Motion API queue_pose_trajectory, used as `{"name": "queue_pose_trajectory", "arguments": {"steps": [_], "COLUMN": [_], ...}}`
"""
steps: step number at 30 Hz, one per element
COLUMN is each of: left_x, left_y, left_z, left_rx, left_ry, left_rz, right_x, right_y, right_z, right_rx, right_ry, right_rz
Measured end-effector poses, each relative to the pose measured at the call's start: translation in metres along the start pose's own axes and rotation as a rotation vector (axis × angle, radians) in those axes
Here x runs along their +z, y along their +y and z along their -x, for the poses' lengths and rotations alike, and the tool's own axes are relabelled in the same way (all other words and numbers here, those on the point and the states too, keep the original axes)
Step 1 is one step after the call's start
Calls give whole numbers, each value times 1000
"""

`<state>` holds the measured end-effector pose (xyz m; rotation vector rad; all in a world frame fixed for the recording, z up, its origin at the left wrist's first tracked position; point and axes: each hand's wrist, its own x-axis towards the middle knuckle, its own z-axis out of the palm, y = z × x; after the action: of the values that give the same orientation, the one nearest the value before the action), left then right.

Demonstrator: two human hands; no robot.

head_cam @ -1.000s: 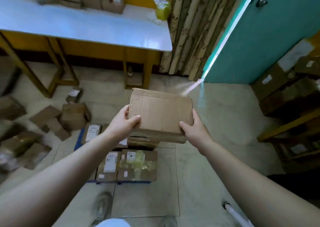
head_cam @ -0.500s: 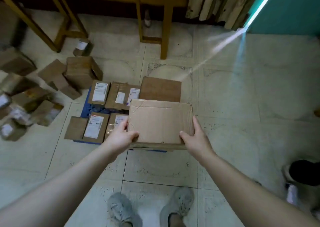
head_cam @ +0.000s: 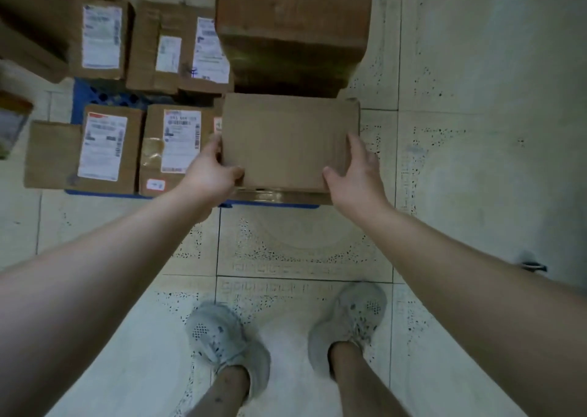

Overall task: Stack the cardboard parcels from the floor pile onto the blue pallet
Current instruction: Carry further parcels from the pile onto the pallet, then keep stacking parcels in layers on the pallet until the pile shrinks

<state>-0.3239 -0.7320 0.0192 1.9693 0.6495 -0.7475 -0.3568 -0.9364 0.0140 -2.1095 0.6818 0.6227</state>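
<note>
While the head camera looks straight down, a plain cardboard box (head_cam: 287, 140) sits between both hands over the near right corner of the blue pallet (head_cam: 95, 94), whose blue edge shows just under the box's near side. Whether the box already rests on the pallet or hangs just above it cannot be told. The left hand (head_cam: 208, 172) grips the box's left side, thumb lying across the top near the front corner and fingers wrapped round the edge. The right hand (head_cam: 355, 175) grips the right side the same way, thumb on the top and fingers curled down over the edge. Four labelled parcels (head_cam: 104, 149) lie flat on the pallet to the left of the box, two in a near row and two behind, their white labels facing up. A large brown box (head_cam: 292, 25) stands just behind the held one. Two grey shoes (head_cam: 222, 337) stand on the pale tiled floor (head_cam: 476, 130) near the pallet's front edge
</note>
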Motion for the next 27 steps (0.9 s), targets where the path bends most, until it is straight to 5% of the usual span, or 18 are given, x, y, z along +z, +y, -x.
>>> {"name": "queue_pose_trajectory", "arguments": {"steps": [14, 27], "left_x": [-43, -307], "left_y": [17, 58], "left_z": [28, 273], "left_rx": [-14, -105], "left_ry": [-135, 12], "left_rz": [-283, -136], "right_x": [-12, -64], "right_y": [-25, -296], "right_z": [29, 262], "right_rx": [40, -262], "right_ry": [-45, -254], "right_rz": [181, 603]}}
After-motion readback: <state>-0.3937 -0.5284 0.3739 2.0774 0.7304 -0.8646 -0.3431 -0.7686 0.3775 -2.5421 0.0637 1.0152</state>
